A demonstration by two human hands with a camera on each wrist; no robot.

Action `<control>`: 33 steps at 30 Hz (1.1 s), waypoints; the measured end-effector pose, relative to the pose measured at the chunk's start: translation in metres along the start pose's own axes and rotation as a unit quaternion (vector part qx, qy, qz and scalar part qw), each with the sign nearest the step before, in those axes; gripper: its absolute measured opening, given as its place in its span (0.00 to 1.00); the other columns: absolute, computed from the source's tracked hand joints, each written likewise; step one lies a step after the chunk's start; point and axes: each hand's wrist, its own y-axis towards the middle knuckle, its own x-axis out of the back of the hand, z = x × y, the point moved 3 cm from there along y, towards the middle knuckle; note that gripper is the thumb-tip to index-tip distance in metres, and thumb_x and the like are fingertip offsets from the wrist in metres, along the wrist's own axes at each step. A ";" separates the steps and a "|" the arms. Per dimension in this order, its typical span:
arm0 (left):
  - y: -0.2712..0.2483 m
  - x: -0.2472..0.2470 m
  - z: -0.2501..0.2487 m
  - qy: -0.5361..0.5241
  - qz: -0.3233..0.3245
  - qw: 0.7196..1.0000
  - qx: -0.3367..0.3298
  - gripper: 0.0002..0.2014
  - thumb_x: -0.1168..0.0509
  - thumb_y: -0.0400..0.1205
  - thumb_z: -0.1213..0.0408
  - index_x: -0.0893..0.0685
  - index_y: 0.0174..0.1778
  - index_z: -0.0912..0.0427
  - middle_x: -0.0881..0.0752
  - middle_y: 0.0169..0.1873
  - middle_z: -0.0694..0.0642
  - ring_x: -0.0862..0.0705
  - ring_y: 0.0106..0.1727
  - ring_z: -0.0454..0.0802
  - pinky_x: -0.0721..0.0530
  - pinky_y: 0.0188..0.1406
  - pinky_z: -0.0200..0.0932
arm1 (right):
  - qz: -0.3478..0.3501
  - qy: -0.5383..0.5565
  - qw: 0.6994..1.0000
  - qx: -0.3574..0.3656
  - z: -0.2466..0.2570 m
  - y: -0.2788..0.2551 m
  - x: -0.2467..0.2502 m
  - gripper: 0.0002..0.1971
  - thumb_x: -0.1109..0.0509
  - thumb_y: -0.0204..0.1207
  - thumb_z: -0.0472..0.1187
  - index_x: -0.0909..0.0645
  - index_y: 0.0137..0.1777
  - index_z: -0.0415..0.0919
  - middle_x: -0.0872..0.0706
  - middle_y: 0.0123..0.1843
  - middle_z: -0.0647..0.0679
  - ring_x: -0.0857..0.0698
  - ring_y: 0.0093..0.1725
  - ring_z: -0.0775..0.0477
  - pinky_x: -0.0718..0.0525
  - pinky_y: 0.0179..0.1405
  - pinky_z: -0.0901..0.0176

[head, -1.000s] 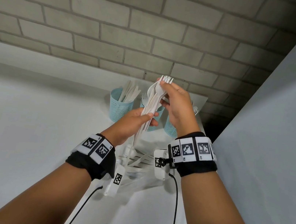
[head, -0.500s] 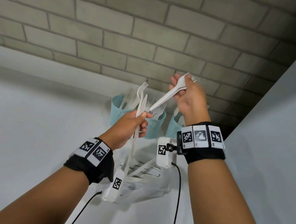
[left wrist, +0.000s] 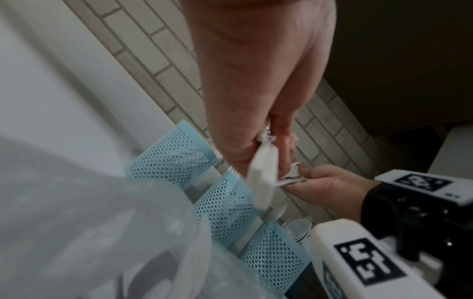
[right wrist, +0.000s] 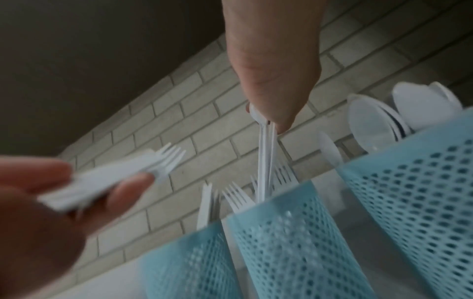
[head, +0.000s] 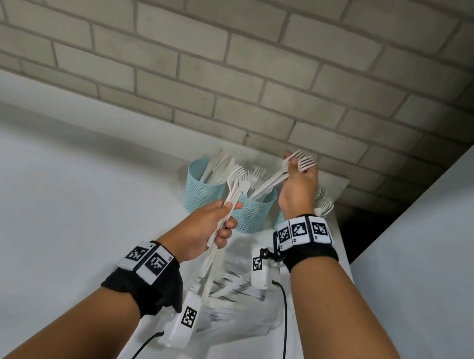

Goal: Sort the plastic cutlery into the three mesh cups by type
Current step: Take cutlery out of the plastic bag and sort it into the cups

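Observation:
Three blue mesh cups stand at the wall: the left cup (head: 203,188) holds knives, the middle cup (head: 254,212) holds forks, and the right cup (right wrist: 422,192) holds spoons (right wrist: 371,121). My right hand (head: 291,169) pinches a couple of white forks (head: 274,178) by their heads, and their handles dip into the middle cup (right wrist: 294,232). My left hand (head: 228,218) grips an upright bundle of mixed cutlery (head: 231,197) in front of the left and middle cups, with a fork head on top. In the head view my right hand hides most of the right cup.
Loose white cutlery in a clear plastic bag (head: 236,296) lies on the white table (head: 57,198) below my wrists. A brick wall (head: 247,58) runs right behind the cups. A grey panel (head: 436,239) bounds the right side.
My right hand pulled forks out of the left hand's bundle, swung them right, then lowered their handles into the middle cup. My left hand dropped slightly with the remaining bundle.

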 end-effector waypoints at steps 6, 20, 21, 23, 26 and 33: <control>0.000 0.006 0.005 0.021 -0.002 1.000 0.001 0.13 0.49 0.88 0.61 0.21 0.62 0.56 0.24 0.32 0.52 0.30 0.28 0.42 0.30 0.22 0.31 | 0.051 -0.205 0.977 -0.011 -0.033 0.001 0.003 0.17 0.34 0.76 0.25 0.27 0.63 0.37 0.16 0.61 0.39 0.16 0.58 0.43 0.17 0.57 0.57; -0.008 0.007 0.002 0.034 -0.045 0.998 -0.028 0.09 0.37 0.83 0.63 0.17 0.55 0.60 0.10 0.41 0.52 0.14 0.31 0.37 0.16 0.31 0.31 | 0.227 -0.381 0.883 0.152 0.023 -0.043 -0.019 0.14 0.33 0.80 0.43 0.21 0.63 0.42 0.17 0.59 0.51 0.20 0.55 0.58 0.25 0.46 0.82; -0.010 0.007 0.002 0.032 -0.044 0.998 -0.028 0.07 0.37 0.83 0.63 0.17 0.54 0.59 0.10 0.41 0.52 0.13 0.31 0.37 0.16 0.31 0.31 | 0.254 -0.394 0.873 0.133 0.023 -0.046 -0.019 0.16 0.33 0.80 0.45 0.22 0.65 0.43 0.18 0.61 0.52 0.20 0.58 0.57 0.24 0.50 0.78; -0.014 0.005 0.001 0.030 -0.041 0.998 -0.027 0.06 0.37 0.83 0.63 0.17 0.52 0.57 0.10 0.42 0.53 0.12 0.31 0.38 0.15 0.31 0.31 | 0.297 -0.405 0.860 0.089 0.021 -0.050 -0.019 0.19 0.34 0.80 0.47 0.24 0.69 0.44 0.18 0.64 0.50 0.20 0.62 0.55 0.22 0.54 0.67; -0.018 0.002 0.000 0.024 -0.032 0.999 -0.025 0.04 0.37 0.83 0.64 0.18 0.51 0.54 0.10 0.42 0.54 0.12 0.31 0.40 0.15 0.30 0.31 | 0.346 -0.403 0.847 0.027 0.017 -0.055 -0.019 0.18 0.35 0.81 0.46 0.23 0.69 0.44 0.16 0.62 0.45 0.17 0.56 0.52 0.20 0.47 0.67; -0.025 -0.002 -0.001 0.050 -0.020 0.998 -0.017 0.05 0.38 0.83 0.64 0.18 0.51 0.51 0.09 0.39 0.51 0.13 0.29 0.40 0.18 0.27 0.31 | 0.338 -0.375 0.863 -0.002 0.016 -0.059 -0.013 0.11 0.37 0.83 0.38 0.15 0.57 0.36 0.12 0.42 0.50 0.14 0.40 0.54 0.17 0.41 0.68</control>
